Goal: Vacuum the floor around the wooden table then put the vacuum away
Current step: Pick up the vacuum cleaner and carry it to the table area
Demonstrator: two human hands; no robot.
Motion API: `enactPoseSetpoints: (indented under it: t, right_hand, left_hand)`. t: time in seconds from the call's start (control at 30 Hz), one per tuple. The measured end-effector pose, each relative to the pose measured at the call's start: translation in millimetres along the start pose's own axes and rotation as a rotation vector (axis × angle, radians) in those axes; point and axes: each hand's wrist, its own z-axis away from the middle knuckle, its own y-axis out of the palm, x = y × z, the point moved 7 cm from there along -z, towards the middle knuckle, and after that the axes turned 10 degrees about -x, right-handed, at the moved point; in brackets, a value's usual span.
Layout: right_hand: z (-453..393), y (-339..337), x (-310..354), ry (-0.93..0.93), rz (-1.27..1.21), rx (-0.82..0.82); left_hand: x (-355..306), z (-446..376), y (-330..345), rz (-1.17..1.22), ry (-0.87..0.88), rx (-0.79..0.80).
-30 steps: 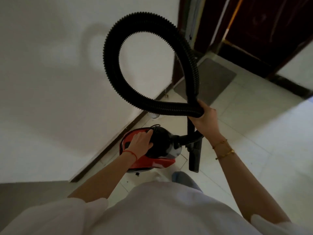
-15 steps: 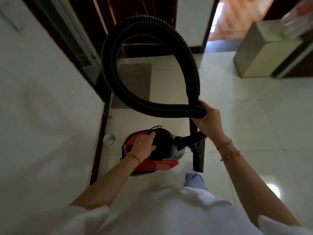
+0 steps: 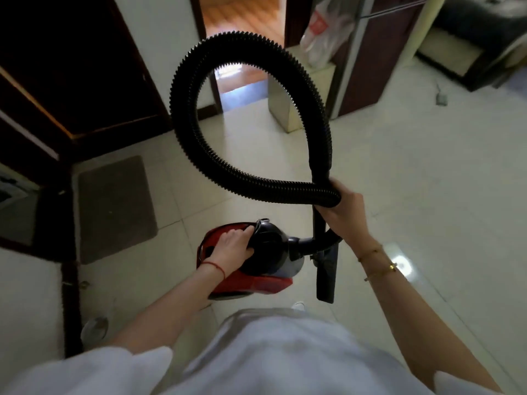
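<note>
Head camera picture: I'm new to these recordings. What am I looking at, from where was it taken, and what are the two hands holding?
No machine does the work here; a person wears a camera on the head, so you look down past a white top at their own arms. The left hand, with a red thread at the wrist, grips the handle on top of the red vacuum body. The right hand, with gold bracelets on the wrist, grips the looped black hose together with the black tube that hangs down. Below is a pale tiled floor, with a grey mat at the left.
</note>
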Motion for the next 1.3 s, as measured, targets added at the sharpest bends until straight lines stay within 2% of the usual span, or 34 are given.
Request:
enactPoseSetpoints:
  t: [0.57,0.9,1.3]
  right_hand:
    - [-122,-195,-193,0.232,0.198,-0.381]
    - [-229,-277,-327,0.392,0.3,-0.513]
    - [-352,-387,-451,0.438,0.353,-0.68]
  left_hand:
    - [-256,-249,44,0.036,0.473,0.086]
    - [-405,-423,82,-0.031,0.703,0.214]
    - [-585,-602,99,-0.085,0.898,0.251]
